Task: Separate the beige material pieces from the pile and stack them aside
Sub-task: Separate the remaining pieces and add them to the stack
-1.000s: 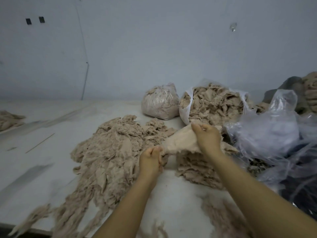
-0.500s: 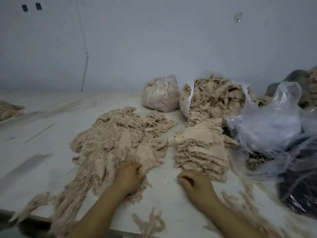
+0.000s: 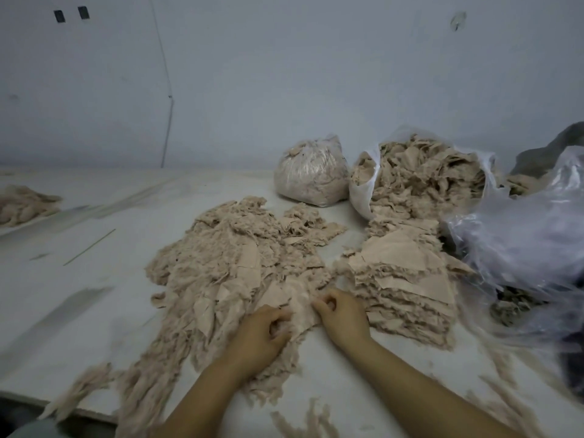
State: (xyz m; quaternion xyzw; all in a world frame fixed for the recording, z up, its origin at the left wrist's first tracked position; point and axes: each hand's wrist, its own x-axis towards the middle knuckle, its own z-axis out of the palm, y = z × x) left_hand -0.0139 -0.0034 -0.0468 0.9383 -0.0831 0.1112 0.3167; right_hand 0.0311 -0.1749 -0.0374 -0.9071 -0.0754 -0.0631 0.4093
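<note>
A loose pile of beige material pieces [image 3: 227, 267] spreads over the white table [image 3: 79, 279], left of centre. To its right stands a neat stack of flat beige pieces [image 3: 407, 279]. At the pile's near right edge lies one beige piece [image 3: 284, 298]. My left hand [image 3: 265, 336] grips its near part with curled fingers. My right hand [image 3: 343, 314] pinches its right edge, just left of the stack.
An open white bag full of beige scraps [image 3: 423, 181] and a tied clear bag [image 3: 311, 172] stand at the back. Crumpled clear plastic [image 3: 531, 235] lies at the right. A small beige heap [image 3: 25, 203] sits far left. Loose fibres [image 3: 303, 422] litter the near edge.
Both hands laid a piece on the stack, then dropped to the table. They have since come together on a piece at the loose pile's near right edge.
</note>
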